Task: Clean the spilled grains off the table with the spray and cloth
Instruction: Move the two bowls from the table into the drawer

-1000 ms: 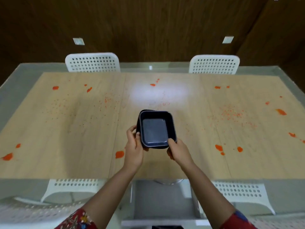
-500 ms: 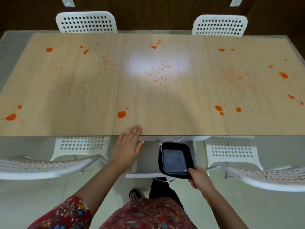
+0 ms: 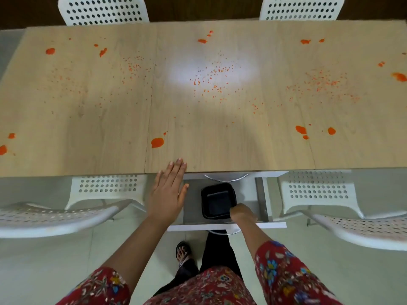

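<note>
Hands first: left hand (image 3: 168, 192) is flat, fingers straight and close together, fingertips laid on the near edge of the bench (image 3: 88, 128), palm hanging out past the edge. Right hand (image 3: 242, 213) is down low, fingers curled over the near right corner of a black tray (image 3: 217, 201), gripping it. That tray sits below bench level, inside what looks like an open drawer (image 3: 226, 225) with a grey floor and a white front, right under the middle of the near edge. Up on the wood, the orange grains (image 3: 211, 78) are scattered in three loose patches: one in the middle under a bright glare, one off to the left, one to the right. Bigger orange blotches (image 3: 157, 142) dot the top too, one just beyond the left fingertips, a small cluster near the right, more towards the far and side edges. White perforated chairs (image 3: 103, 9) stand at the far side and at the near side. Down on the floor, a foot (image 3: 182, 253) in a sandal, and red floral sleeves (image 3: 284, 271) at the bottom.
</note>
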The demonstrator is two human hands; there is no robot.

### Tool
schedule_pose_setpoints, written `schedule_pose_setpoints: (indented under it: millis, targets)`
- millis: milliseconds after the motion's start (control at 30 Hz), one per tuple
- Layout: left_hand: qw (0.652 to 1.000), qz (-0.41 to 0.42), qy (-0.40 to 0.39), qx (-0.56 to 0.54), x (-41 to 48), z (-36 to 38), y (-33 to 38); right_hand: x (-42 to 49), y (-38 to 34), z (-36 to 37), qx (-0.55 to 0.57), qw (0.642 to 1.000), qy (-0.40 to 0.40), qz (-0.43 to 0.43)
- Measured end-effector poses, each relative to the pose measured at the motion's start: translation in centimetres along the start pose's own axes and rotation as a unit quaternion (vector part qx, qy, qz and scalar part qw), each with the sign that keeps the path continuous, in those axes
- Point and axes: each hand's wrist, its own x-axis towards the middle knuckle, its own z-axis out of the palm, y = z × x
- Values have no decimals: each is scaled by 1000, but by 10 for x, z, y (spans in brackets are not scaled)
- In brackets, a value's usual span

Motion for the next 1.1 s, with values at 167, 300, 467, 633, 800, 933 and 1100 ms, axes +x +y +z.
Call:
schedule_pose_setpoints:
  millis: [167, 300, 467, 633, 800, 933, 1100]
  targets:
    - [1000, -1, 12, 7, 0, 5, -1, 15, 5, 14, -49, 998, 0, -25]
    - [1000, 0, 14, 20, -1, 6, 0, 16, 4, 11, -68, 998, -8, -16]
    - [1000, 2, 15, 26, -3, 6, 1, 9, 13, 11, -124, 989, 15, -73]
    - [999, 1, 19, 29, -2, 8, 0, -30, 48, 47, -1, 928, 185, -323]
    - [999, 5, 23, 37, -1, 13, -1, -15, 70, 95, -216, 917, 64, -329]
    - [999, 9, 28, 41, -1, 10, -2, 3, 53, 85, -273, 922, 66, -266]
    - [999, 9, 31, 40, -2, 10, -2, 19, 28, 70, -309, 921, 51, -230]
